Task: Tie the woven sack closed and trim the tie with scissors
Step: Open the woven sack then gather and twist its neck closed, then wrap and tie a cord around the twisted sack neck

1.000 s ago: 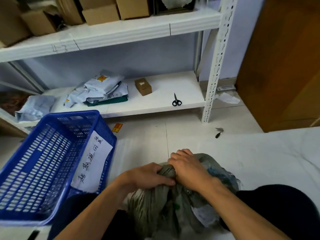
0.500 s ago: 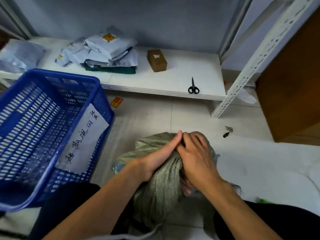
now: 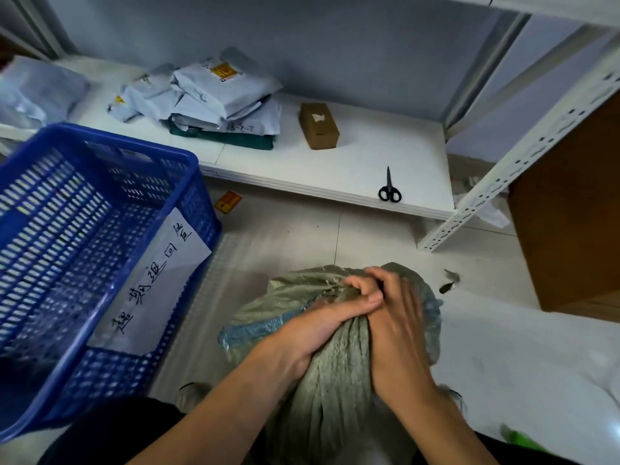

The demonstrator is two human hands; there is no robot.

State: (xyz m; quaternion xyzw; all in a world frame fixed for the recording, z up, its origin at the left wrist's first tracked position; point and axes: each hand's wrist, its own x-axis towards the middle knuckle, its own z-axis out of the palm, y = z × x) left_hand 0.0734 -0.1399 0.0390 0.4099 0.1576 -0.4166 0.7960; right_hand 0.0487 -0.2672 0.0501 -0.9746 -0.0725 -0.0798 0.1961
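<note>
A grey-green woven sack (image 3: 275, 313) lies on the floor between my knees, its mouth gathered into a twisted neck. My left hand (image 3: 322, 327) wraps around that neck from the left, thumb lying across the top. My right hand (image 3: 392, 323) grips the same bunched neck from the right, fingers curled over the far end. No tie is visible around the neck. Black-handled scissors (image 3: 389, 191) lie shut on the low white shelf (image 3: 369, 156), well beyond the sack and apart from both hands.
A blue plastic crate (image 3: 94, 250) with a handwritten paper label stands at the left, close to the sack. The shelf holds a pile of grey mailer bags (image 3: 214, 95) and a small cardboard box (image 3: 318, 125). A white perforated upright (image 3: 523, 152) and a brown panel (image 3: 570, 209) are at right.
The camera has tipped a little further down. Both hands have tightened around the sack's gathered neck, the left thumb now lying over the top against the right hand's fingers.
</note>
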